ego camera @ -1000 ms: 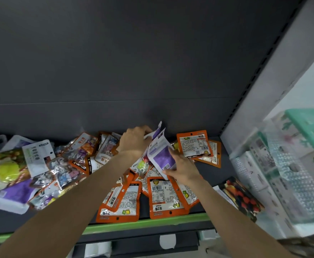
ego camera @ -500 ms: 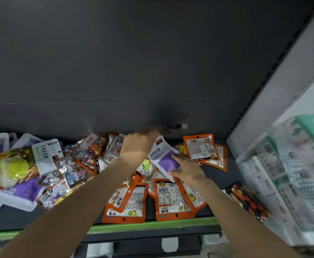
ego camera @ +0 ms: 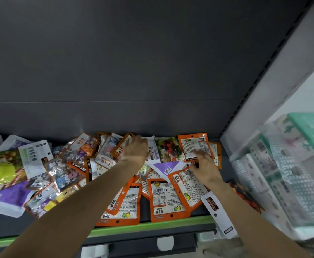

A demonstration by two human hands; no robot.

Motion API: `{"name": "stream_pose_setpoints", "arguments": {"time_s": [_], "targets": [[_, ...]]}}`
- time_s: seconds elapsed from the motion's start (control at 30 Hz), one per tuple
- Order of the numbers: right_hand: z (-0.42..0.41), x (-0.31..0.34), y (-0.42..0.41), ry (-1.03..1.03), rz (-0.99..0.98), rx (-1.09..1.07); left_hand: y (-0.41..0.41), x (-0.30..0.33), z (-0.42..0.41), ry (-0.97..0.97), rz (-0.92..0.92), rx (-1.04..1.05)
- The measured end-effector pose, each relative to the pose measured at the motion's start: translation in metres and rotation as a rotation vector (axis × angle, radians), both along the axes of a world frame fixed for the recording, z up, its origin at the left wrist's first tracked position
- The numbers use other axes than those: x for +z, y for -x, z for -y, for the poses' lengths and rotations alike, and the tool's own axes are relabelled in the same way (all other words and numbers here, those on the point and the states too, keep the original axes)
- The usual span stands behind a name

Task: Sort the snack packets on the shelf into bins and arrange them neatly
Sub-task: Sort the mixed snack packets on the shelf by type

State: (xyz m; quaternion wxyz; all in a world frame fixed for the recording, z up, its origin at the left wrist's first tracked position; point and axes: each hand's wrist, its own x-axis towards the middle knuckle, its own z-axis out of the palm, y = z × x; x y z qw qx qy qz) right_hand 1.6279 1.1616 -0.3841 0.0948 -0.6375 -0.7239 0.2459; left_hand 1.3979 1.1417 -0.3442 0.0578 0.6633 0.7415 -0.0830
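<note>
A dark shelf [ego camera: 171, 205] with a green front lip carries a loose, overlapping heap of snack packets [ego camera: 115, 183]; no sorting bin can be made out among them. To the far left lies a big packet picturing a green fruit [ego camera: 1, 170], partly over a purple-and-white one [ego camera: 7, 198]. In the middle, orange-edged packets [ego camera: 163, 200] fan out, some reaching the lip.

The left hand [ego camera: 135, 149] reaches to the back of the heap, fingers curled onto the top edge of a white packet with a berry picture [ego camera: 161, 149]; whether it truly grips that edge cannot be told. The right hand [ego camera: 204, 164] lies with fingers spread and fairly straight, touching an orange packet at the back right [ego camera: 195, 146], holding nothing.

Likely risks: the packets look slick and are stacked on each other, so pulling one could drag its neighbours. A white-and-dark strip packet [ego camera: 219, 215] already overhangs the lip beside the right forearm, and a brush from that arm could knock it off.
</note>
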Motion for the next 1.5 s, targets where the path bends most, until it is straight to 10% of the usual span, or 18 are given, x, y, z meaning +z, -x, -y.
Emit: {"name": "stream_pose_setpoints", "arguments": {"time_s": [0.33,0.47,0.67,0.93,1.1,1.5], "targets": [[-0.008,0.002,-0.012,0.027,0.065,0.059,-0.001,0.003,-0.009,-0.188,0.498,0.462],[-0.004,0.0,-0.014,0.075,0.137,0.047,-0.005,0.034,-0.002,-0.474,0.551,0.345],[-0.006,0.008,-0.013,0.12,-0.011,0.149,-0.031,0.059,0.001,-0.84,0.168,-0.144],[-0.021,0.001,-0.034,-0.019,-0.066,-0.252,-0.048,0.043,-0.004,-0.707,0.35,-0.312],[-0.024,-0.004,-0.043,0.081,-0.146,-0.374,-0.065,0.04,-0.005,-0.277,0.354,-0.275],[0.019,0.024,-0.075,0.165,-0.087,-0.131,-0.075,0.013,0.001,-0.106,0.447,-0.205]]}}
